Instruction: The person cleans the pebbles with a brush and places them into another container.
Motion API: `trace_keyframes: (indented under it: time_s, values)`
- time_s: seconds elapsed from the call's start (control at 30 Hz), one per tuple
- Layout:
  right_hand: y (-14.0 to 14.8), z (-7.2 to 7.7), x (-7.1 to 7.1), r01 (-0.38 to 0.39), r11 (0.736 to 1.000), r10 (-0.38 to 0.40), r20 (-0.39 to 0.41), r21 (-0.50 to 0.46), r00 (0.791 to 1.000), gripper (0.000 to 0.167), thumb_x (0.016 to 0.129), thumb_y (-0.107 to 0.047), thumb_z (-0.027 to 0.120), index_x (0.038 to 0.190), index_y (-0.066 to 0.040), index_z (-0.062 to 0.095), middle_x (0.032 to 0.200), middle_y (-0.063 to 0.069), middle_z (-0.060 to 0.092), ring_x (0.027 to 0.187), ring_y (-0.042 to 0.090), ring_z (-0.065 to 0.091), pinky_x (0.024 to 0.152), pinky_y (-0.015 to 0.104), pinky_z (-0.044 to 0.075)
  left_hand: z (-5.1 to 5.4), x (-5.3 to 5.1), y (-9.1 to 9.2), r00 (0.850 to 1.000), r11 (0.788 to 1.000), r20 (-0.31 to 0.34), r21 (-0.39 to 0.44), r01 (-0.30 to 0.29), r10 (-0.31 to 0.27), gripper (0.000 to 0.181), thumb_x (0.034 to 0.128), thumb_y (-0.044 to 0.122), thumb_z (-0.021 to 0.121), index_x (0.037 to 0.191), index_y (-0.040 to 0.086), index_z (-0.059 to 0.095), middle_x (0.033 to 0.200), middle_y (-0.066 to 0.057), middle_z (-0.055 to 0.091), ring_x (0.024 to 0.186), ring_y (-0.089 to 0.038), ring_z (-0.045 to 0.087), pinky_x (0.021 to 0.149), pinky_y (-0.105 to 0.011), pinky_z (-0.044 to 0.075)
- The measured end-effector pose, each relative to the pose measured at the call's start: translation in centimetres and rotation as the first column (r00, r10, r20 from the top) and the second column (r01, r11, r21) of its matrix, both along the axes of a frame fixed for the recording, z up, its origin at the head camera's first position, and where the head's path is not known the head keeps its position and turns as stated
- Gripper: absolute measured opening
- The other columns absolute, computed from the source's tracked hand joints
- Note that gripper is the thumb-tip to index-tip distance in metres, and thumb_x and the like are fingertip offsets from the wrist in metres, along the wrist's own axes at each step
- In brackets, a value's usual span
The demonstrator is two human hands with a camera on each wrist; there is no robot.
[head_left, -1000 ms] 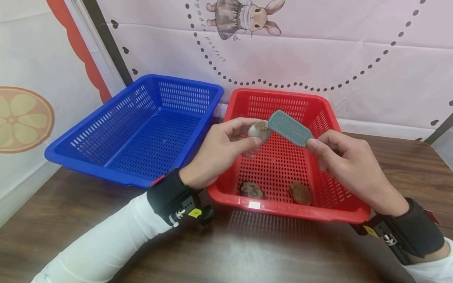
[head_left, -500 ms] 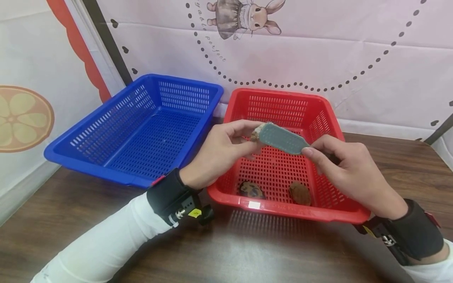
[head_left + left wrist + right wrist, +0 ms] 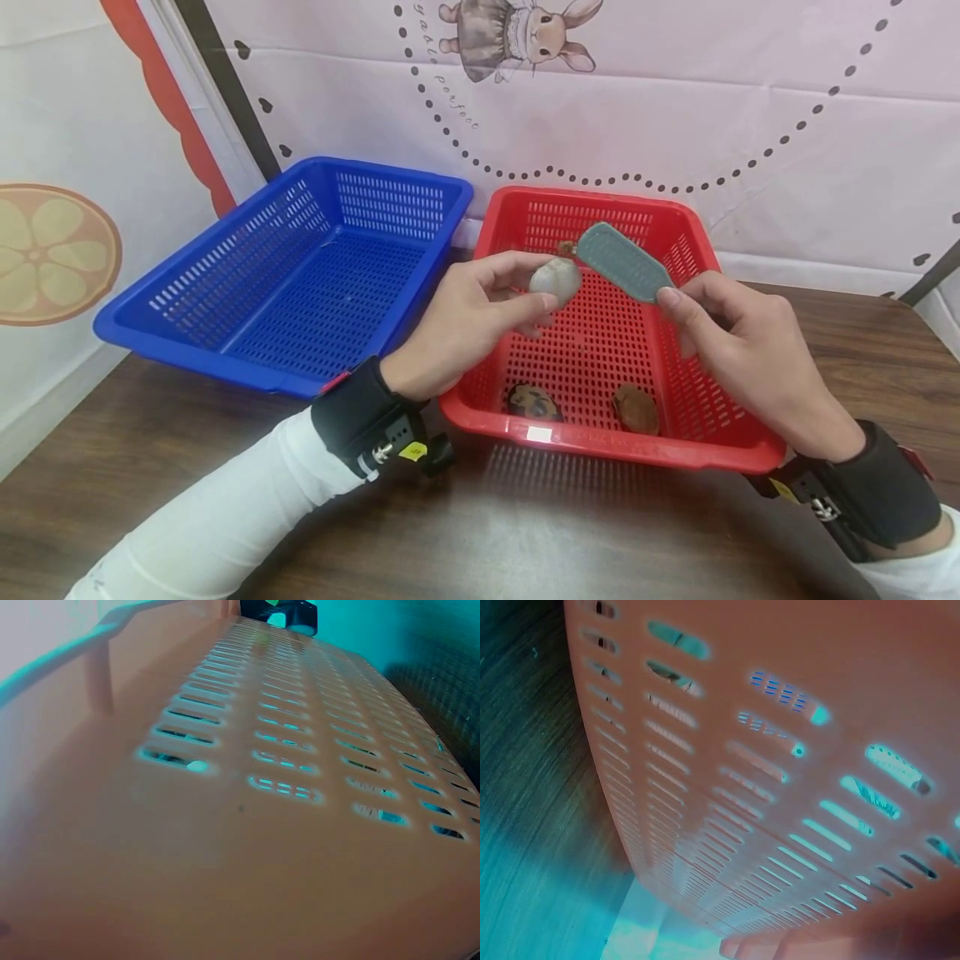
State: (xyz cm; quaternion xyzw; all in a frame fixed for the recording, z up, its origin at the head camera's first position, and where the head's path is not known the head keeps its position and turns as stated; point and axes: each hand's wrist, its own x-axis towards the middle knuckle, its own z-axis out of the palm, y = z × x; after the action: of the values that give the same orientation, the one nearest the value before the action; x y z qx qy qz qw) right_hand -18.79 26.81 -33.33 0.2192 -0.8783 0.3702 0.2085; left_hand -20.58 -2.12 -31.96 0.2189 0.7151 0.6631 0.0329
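Observation:
Over the red basket [image 3: 600, 451], my left hand [image 3: 465, 321] pinches a pale rounded stone-like piece [image 3: 556, 283] between thumb and fingers. My right hand [image 3: 750, 354] grips the narrow end of a grey-green flat-backed brush [image 3: 622, 261], its back facing the camera and its far end just right of the piece, with a gap between them. A small brown bit [image 3: 567, 248] shows at the brush's far end. Inside the basket near the front lie a dark-and-tan mottled piece [image 3: 534, 402] and a brown piece [image 3: 636, 409]. Both wrist views show mostly perforated basket wall, no hand.
A blue basket [image 3: 322, 283] stands left of the red one on the brown wooden table [image 3: 480, 533]. Behind them hangs a pale printed cloth [image 3: 660, 92] with a rabbit picture. Another printed cloth [image 3: 67, 108] is at the left.
Half a second ago the brush covered the held piece; now my right hand has it raised to the right, and the piece shows its pale smooth side. The left hand has barely moved.

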Motion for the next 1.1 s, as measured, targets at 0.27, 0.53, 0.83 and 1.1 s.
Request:
trace_keyframes:
  time_s: [0.27,0.53,0.83,1.1]
  values:
    - [0.11,-0.03,-0.01,-0.118,0.993,0.118,-0.055,-0.003,0.991,0.010,0.097,-0.004,0.077,0.102,-0.010,0.072,0.069,-0.003,0.060,0.054,0.013,0.052,0.047,0.025,0.040,0.02,-0.03,0.07,1.000,1.000,0.012,0.024,0.000,-0.001,0.036,0.1038,0.003,0.067,0.140,0.004,0.066,0.119,-0.011,0.074,0.101,-0.030,0.076,0.088,-0.043,0.064]
    - [0.00,0.14,-0.10,-0.096,0.993,0.095,0.013,0.064,0.995,0.007,0.099,-0.012,0.077,0.100,-0.013,0.071,0.068,-0.005,0.060,0.053,0.016,0.051,0.048,0.026,0.039,0.07,-0.10,0.16,1.000,0.999,0.012,0.046,-0.002,0.001,0.036,0.1046,0.001,0.064,0.141,0.003,0.064,0.117,-0.012,0.075,0.099,-0.032,0.076,0.087,-0.041,0.064]
    - [0.11,0.10,-0.07,0.005,1.000,-0.004,0.040,-0.009,0.999,0.007,0.102,-0.017,0.073,0.103,-0.010,0.071,0.070,-0.001,0.062,0.056,0.018,0.054,0.051,0.021,0.043,0.16,-0.16,0.26,0.997,0.994,0.072,0.103,-0.046,0.039,0.044,0.1081,0.001,0.057,0.151,0.001,0.052,0.123,-0.018,0.071,0.101,-0.036,0.074,0.087,-0.037,0.064]
    - [-0.03,0.14,-0.16,-0.127,0.987,0.127,0.012,0.100,0.992,0.010,0.096,-0.009,0.079,0.101,-0.013,0.071,0.067,-0.005,0.059,0.053,0.015,0.053,0.049,0.023,0.043,0.24,-0.12,0.27,0.995,0.986,0.079,0.152,-0.071,0.059,0.043,0.1114,0.004,0.051,0.155,0.003,0.047,0.130,-0.018,0.068,0.108,-0.040,0.071,0.088,-0.038,0.064]
